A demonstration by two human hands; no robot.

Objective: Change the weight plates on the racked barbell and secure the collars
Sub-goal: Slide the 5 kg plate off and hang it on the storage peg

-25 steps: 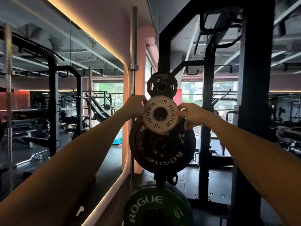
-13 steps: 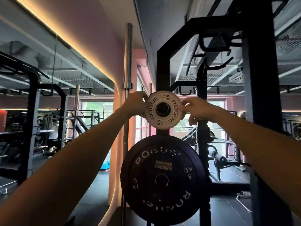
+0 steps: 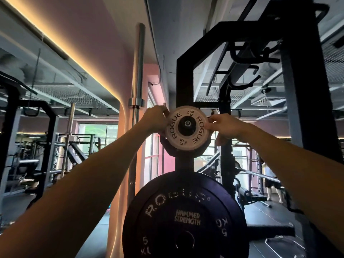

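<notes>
My left hand (image 3: 155,121) and right hand (image 3: 226,126) pinch the small white plate (image 3: 187,127) by opposite edges, fingers curled round its rim. It faces me flat on a storage peg (image 3: 187,123), directly above the big black plate (image 3: 185,218).

The small white plate (image 3: 187,127) reads "ROGUE" at nine and three o'clock, "0.5 KG" at twelve and six; the black plate (image 3: 184,216) reads "HAMMER STRENGTH" centrally.

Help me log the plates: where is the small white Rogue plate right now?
In the head view it sits centre frame, the white Rogue plate on a storage peg of the black rack, held between the left hand and right hand, above the large black plate.
</notes>
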